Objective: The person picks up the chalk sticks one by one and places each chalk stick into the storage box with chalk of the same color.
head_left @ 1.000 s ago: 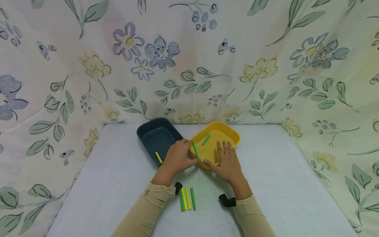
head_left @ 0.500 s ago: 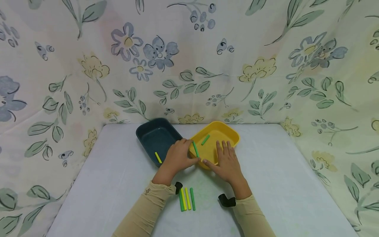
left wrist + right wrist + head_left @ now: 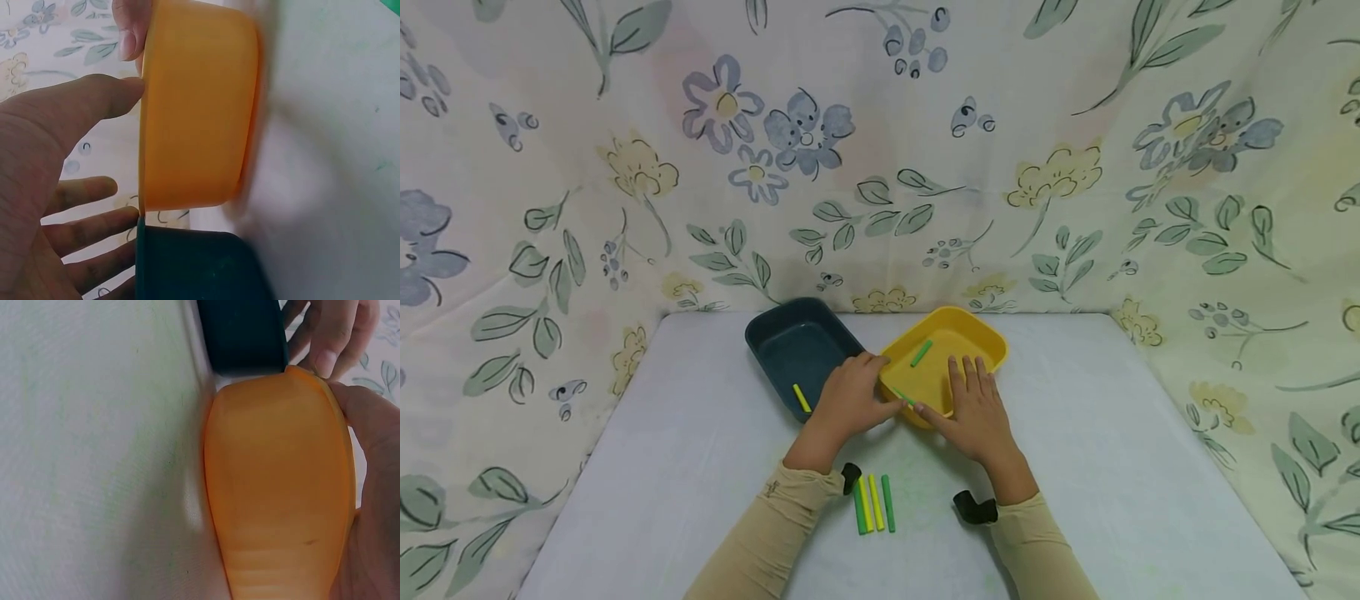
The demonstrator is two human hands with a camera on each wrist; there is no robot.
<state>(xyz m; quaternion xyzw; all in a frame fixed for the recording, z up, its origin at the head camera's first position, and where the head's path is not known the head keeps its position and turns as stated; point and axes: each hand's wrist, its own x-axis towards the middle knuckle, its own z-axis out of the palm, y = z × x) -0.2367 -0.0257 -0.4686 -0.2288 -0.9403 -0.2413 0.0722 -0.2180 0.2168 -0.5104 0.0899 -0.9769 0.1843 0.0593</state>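
My left hand (image 3: pixel 853 396) is over the gap between the dark teal tray (image 3: pixel 801 342) and the yellow tray (image 3: pixel 958 325), thumb and fingers spread with nothing between them. Its thumb is right at the yellow rim. A green chalk stick (image 3: pixel 904 397) lies slanted inside the near-left edge of the yellow tray, partly hidden by the rim. Farther in is another green chalk stick (image 3: pixel 921 353). My right hand (image 3: pixel 977 417) rests over the yellow tray's near-right side, fingers straight and thumb at the front rim. In the right wrist view, the yellow tray's side (image 3: pixel 281 475) fills the middle.
A yellow chalk stick (image 3: pixel 802 398) lies in the teal tray. In front of the trays, several green and yellow chalk sticks (image 3: pixel 876 504) lie side by side on the white cloth (image 3: pixel 1120 467). A floral curtain (image 3: pixel 880 250) hangs behind the table.
The green chalk stick that stood between my left thumb and fingers has dropped into the yellow tray's near corner. Both hands have stayed almost in place.
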